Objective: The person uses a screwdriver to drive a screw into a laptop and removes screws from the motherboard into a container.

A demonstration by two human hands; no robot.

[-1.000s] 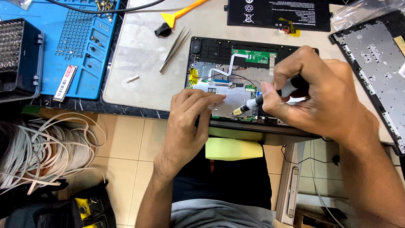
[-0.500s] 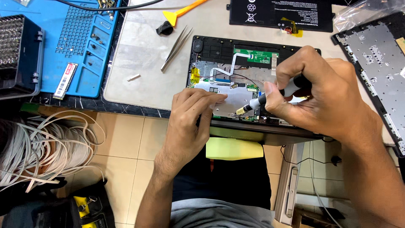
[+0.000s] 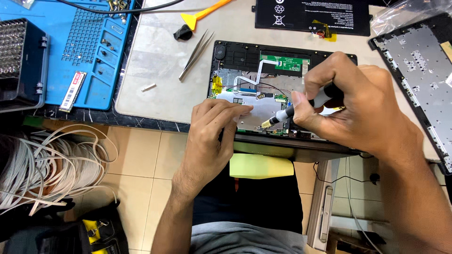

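Screwdriver tip barely shifted on the open laptop.
Right hand [image 3: 358, 110] still grips the screwdriver [image 3: 301, 107] on the laptop [image 3: 245, 51] board; left hand [image 3: 212, 136] stays flat, steadying the shield [image 3: 263, 106].

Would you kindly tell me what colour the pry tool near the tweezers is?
The pry tool is orange, best seen in the head view.
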